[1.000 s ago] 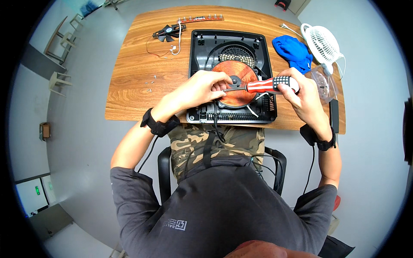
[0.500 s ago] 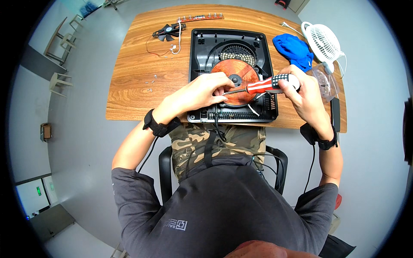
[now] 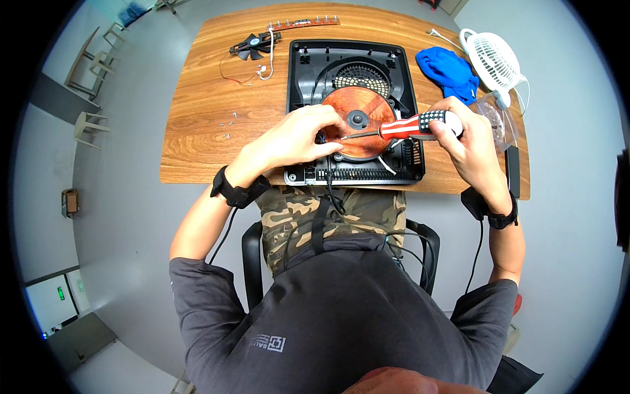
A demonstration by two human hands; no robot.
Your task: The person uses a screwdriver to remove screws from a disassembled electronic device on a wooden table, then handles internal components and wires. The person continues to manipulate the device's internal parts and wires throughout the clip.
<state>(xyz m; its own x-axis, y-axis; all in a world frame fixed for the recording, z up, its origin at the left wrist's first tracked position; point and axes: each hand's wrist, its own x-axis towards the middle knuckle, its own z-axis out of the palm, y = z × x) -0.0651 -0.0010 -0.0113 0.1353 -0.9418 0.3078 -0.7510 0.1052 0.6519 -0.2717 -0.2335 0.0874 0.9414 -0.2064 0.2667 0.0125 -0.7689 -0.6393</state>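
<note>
My right hand (image 3: 469, 138) is closed round a red screwdriver (image 3: 407, 128) with white stripes and a dark starred grip end. Its shaft lies over a copper coil disc (image 3: 367, 105), the tip beside the fingers of my left hand (image 3: 305, 138). Those fingers are bent at the coil's left side, thumb low, and what they hold is too small to make out. Under the disc is a black open appliance housing (image 3: 298, 72) with a round vent grille, white leads and a dark cable hanging over the table edge.
On the wooden table (image 3: 197, 125) are a small black fan (image 3: 249, 47), a circuit strip (image 3: 305, 23), loose screws (image 3: 230, 125), a blue cloth (image 3: 446, 72), a white fan (image 3: 492, 59), a clear plastic container (image 3: 499, 121) and a dark bar (image 3: 513, 171) at the right.
My left hand's fingers have shifted slightly left along the coil. My right hand and the screwdriver have moved a little to the right.
</note>
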